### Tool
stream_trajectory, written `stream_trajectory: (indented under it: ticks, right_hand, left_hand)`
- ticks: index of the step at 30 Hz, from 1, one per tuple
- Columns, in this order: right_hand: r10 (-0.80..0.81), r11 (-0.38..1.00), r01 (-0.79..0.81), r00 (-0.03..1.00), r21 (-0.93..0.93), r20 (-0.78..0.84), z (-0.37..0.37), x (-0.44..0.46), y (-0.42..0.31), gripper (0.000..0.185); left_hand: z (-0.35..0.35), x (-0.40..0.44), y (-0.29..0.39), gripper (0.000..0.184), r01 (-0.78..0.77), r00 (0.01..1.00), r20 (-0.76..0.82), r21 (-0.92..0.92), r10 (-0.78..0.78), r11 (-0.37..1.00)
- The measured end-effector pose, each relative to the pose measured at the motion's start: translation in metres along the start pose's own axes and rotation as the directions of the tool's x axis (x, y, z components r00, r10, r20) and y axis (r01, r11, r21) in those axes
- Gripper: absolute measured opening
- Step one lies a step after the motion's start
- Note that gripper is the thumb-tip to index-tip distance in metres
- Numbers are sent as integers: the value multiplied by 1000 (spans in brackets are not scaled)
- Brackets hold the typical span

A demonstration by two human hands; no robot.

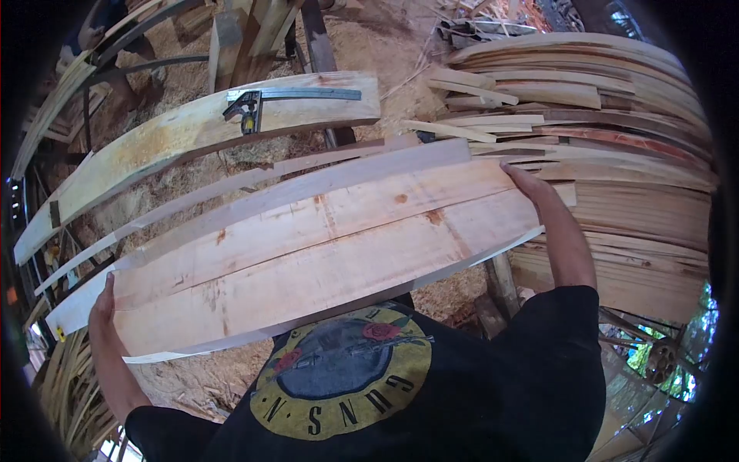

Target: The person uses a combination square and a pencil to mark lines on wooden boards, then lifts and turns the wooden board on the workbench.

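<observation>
Two pale wooden planks lie edge to edge in front of my body, with a dark seam between them and brown knots on their faces. My left hand is closed around their left end, thumb on the upper edge. At the far right end, my right hand grips them from the outer side. Most fingers of both hands are hidden behind or under the wood. Just beyond the planks runs another long pale board, close to their far edge.
A combination square rests on a thick board farther off. Stacked planks fill the right side, with short offcuts near them. Sawdust covers the ground. Part of another person shows at upper left.
</observation>
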State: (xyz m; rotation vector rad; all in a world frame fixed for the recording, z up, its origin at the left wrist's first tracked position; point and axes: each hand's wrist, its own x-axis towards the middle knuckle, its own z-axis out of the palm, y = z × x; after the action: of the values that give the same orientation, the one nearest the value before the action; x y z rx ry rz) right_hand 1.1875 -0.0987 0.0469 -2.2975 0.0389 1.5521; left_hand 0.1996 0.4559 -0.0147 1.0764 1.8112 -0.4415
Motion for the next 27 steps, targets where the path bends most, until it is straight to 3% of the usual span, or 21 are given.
stream_trajectory:
  ticks: [5,10,12,15,18,19,20,22,23,27]
  right_hand:
    - [-136,888,135,990,440,-30,30,-76,-45,66]
    - [-433,735,514,858,442,-277,15,-46,-42,73]
    - [-504,681,636,766,362,-399,9,-32,-33,74]
    - [-528,467,787,614,404,-586,7,0,-27,75]
    - [-526,249,852,518,460,-675,20,3,-31,73]
    - [-500,170,849,512,501,-698,16,16,-28,69]
    - [-489,146,864,486,482,-724,15,26,-22,70]
    - [-469,91,893,428,440,-772,17,41,-19,70]
    - [-455,30,882,432,471,-779,20,48,-18,65]
    - [-532,-124,893,308,433,-789,27,74,-10,56]
  left_hand:
    - [-6,-8,0,73,-172,967,-223,-204,125,964]
    - [-32,-26,10,81,-467,819,-551,-480,159,743]
    - [-38,-36,16,84,-561,790,-589,-585,169,586]
    - [-29,-51,35,85,-615,787,-579,-704,214,357]
    - [25,-122,92,83,-676,736,-658,-728,162,113]
    - [25,-118,90,80,-671,741,-659,-733,131,111]
    - [1,-74,60,86,-665,738,-645,-745,195,51]
    - [14,-73,64,87,-753,652,-735,-656,187,48]
    - [16,-68,64,87,-745,655,-731,-667,189,0]
    - [38,-55,55,84,-798,579,-789,-600,205,-57]
